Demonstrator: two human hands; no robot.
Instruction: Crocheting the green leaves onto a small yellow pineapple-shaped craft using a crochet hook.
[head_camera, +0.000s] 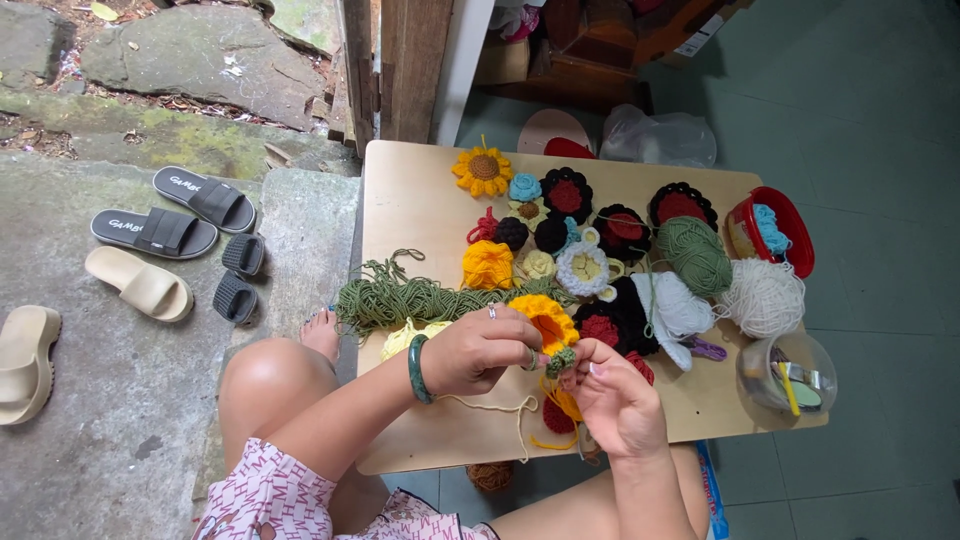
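Left hand: left hand (480, 350), green bangle at the wrist, fingers pinched on the small green crocheted piece (561, 361).
Right hand: right hand (615, 398) grasping the same piece from below — fingertips of both hands meet there.
Piece location: held just above the front edge of the low wooden bench (410, 200), touching the orange-and-yellow crocheted flower (545, 318).
Yarn: loose bundle of green yarn (400, 298) left of the hands; green yarn ball (694, 254) and white yarn ball (764, 296) to the right.
Floor: sandals — black and beige (140, 283).

crochet piece (561, 361) mostly hidden, hook unseen
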